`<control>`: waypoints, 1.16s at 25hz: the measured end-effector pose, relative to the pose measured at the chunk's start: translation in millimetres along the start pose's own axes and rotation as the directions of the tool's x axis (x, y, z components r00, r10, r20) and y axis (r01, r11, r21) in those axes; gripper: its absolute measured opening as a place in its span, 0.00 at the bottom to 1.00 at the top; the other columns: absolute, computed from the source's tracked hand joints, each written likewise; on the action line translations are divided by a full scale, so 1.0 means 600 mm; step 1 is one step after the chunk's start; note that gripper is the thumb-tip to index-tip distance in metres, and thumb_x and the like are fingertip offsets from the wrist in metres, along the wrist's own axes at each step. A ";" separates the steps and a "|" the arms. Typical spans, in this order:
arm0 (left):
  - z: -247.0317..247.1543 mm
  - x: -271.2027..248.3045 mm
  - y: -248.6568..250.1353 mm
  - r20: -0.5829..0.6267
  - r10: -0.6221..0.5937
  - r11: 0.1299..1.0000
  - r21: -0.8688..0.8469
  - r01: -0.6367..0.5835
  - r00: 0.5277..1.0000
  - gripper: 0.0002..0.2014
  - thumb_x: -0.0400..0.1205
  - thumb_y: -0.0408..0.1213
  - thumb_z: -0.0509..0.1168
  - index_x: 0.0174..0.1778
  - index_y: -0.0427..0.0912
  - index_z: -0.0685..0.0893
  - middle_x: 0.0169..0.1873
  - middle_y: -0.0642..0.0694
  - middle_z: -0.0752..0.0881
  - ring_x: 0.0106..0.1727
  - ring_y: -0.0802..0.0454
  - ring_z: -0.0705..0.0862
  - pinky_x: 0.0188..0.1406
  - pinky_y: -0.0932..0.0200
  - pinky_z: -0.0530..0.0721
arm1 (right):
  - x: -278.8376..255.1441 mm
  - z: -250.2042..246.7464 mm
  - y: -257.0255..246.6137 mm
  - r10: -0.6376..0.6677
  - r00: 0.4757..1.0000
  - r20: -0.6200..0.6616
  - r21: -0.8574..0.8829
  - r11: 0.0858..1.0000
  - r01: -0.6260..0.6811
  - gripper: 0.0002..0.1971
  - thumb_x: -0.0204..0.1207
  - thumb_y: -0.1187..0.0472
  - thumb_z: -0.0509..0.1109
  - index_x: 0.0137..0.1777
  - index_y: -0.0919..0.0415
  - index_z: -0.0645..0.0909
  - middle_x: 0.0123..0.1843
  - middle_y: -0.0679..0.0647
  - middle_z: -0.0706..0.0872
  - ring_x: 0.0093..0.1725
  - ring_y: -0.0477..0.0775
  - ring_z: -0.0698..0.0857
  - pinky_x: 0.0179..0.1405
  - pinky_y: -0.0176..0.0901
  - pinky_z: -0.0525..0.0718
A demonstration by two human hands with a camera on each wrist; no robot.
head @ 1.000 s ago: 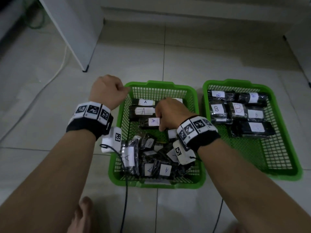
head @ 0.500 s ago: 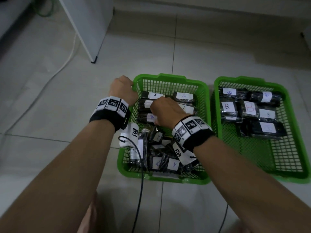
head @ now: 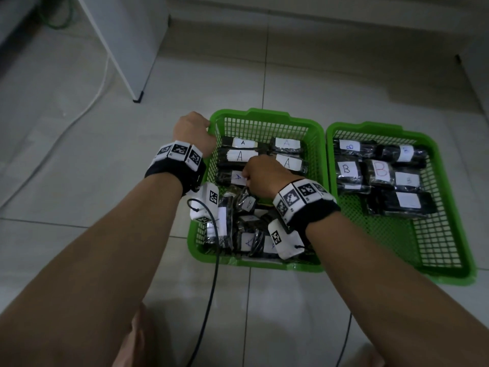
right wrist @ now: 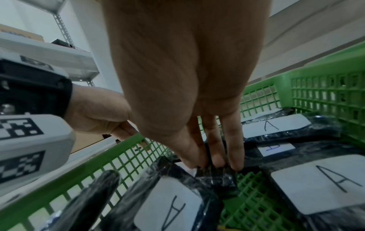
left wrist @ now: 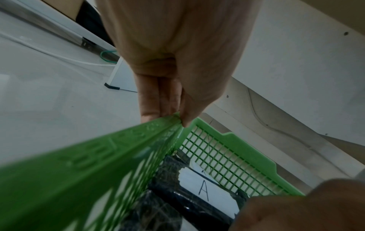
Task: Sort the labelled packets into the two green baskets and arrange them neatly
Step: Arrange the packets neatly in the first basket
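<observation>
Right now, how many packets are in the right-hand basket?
6 in the right basket: far-left packet, far-right packet, middle-left packet, red-B packet, middle-right packet, near packet. More may lie hidden underneath.

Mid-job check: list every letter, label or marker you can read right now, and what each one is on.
"A": white labels on the black packets in the left basket; some in the near pile are blurred.
"B", blue: packet label in the right basket.
"B", red: packet label beside it.
Other labels in the right basket: too faint to read.
Wristband squares: black-and-white marker patterns, no words.
Raised lettering on the left basket's rim, left wrist view: too blurred.
</observation>
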State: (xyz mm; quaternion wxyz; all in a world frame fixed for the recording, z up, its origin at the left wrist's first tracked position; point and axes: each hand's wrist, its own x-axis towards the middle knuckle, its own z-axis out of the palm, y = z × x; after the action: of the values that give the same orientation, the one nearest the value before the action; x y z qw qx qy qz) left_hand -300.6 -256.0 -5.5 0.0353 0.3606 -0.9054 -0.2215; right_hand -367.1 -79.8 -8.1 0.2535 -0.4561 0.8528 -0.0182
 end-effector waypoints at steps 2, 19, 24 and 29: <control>-0.001 0.002 0.006 -0.002 0.002 1.000 -0.006 -0.002 1.000 0.18 0.81 0.40 0.66 0.64 0.39 0.88 0.60 0.42 0.89 0.61 0.42 0.86 0.57 0.54 0.84 | -0.002 -0.004 0.008 -0.015 0.998 0.068 0.011 1.000 0.014 0.10 0.74 0.73 0.69 0.51 0.70 0.90 0.52 0.64 0.90 0.51 0.64 0.88 0.53 0.53 0.89; -0.012 -0.037 0.021 -0.166 0.164 0.966 -0.172 -0.193 0.972 0.11 0.80 0.39 0.64 0.45 0.43 0.92 0.42 0.46 0.92 0.42 0.47 0.89 0.47 0.53 0.89 | -0.071 0.002 -0.058 -0.063 0.994 0.088 0.172 0.984 0.047 0.22 0.65 0.40 0.83 0.53 0.52 0.90 0.58 0.48 0.85 0.63 0.50 0.75 0.67 0.55 0.73; -0.017 -0.061 0.042 0.096 0.161 0.853 -0.514 -0.090 0.982 0.08 0.83 0.38 0.68 0.48 0.40 0.92 0.40 0.47 0.92 0.41 0.50 0.91 0.46 0.55 0.90 | -0.095 -0.050 -0.020 -0.013 0.995 0.101 0.586 0.809 -0.049 0.15 0.59 0.54 0.90 0.42 0.55 0.91 0.44 0.46 0.91 0.47 0.48 0.88 0.42 0.41 0.80; -0.045 -0.078 0.089 0.471 0.119 0.701 -0.663 0.262 0.874 0.19 0.87 0.49 0.63 0.57 0.37 0.88 0.46 0.41 0.92 0.43 0.45 0.92 0.38 0.58 0.89 | -0.125 -0.102 0.063 0.299 0.954 -0.022 0.960 0.274 -0.064 0.18 0.68 0.69 0.84 0.57 0.70 0.85 0.53 0.60 0.93 0.48 0.60 0.94 0.44 0.50 0.93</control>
State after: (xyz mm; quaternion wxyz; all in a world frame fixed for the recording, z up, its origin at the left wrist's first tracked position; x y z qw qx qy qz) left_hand -294.0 -200.5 46.4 -0.0633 0.2883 -0.7134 -0.6355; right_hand -389.5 -11.0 66.2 0.3878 -0.1118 0.7422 -0.5350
